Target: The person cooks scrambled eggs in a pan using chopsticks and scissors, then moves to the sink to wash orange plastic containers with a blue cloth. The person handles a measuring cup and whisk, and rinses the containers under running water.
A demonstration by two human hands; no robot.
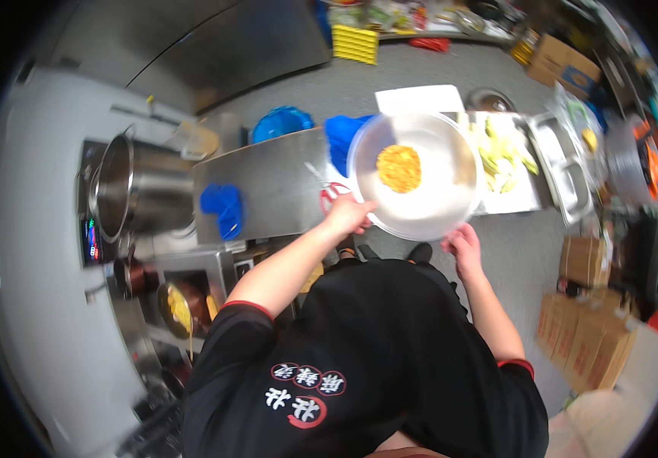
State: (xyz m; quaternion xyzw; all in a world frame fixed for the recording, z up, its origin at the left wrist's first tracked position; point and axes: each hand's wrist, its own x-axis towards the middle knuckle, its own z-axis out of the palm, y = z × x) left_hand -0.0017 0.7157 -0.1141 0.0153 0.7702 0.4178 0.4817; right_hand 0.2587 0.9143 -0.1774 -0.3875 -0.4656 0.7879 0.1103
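Note:
A large round steel bowl (pixel 438 172) with a mound of orange-yellow food (pixel 399 169) in it is held by its near rim. My left hand (pixel 349 214) grips the rim at the lower left, beside the red handles of scissors (pixel 329 194). My right hand (pixel 464 246) has its fingers at the lower right rim. Blue cloth or plastic (pixel 343 140) lies against the bowl's left side. Pale green cut vegetables (pixel 498 154) lie just right of the bowl on a white surface.
A steel counter (pixel 272 177) holds a blue glove or cloth (pixel 223 206). Further left stand a big steel pot (pixel 146 186) and a pan of yellow food (pixel 183 309). Steel trays (pixel 564 172) are at right, with cardboard boxes (pixel 584 338) on the floor.

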